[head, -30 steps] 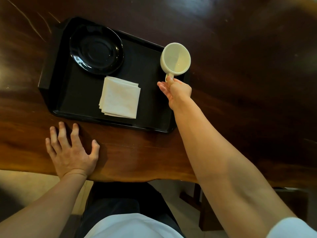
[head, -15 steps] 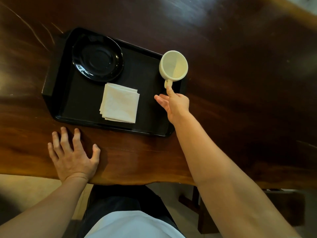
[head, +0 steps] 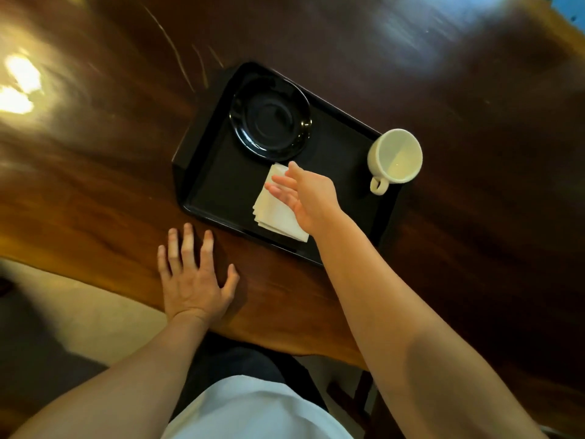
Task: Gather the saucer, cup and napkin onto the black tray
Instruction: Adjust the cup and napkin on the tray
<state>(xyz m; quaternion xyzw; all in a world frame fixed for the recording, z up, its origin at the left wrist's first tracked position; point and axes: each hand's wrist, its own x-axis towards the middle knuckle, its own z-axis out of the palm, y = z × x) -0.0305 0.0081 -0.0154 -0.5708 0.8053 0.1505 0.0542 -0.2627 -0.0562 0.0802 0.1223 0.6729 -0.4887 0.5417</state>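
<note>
hidden: right hand (head: 305,198) covers the napkin's (head: 272,210) right part; edges of frame blurred, glare patch far left on desk (head: 95,191).
tray (head: 218,185): black, rect w/ clipped corners, raised rim, matte floor.
saucer (head: 270,120): glossy black, round, far-left of tray.
napkin: white, folded square, near-centre of tray.
cup (head: 395,156): cream, smooth, upright, empty, handle twd viewer, at tray's right end.
right hand: above napkin, fingers loose & spread, holding nothing.
left hand (head: 193,277): flat on desk, fingers splayed, just short of tray.
</note>
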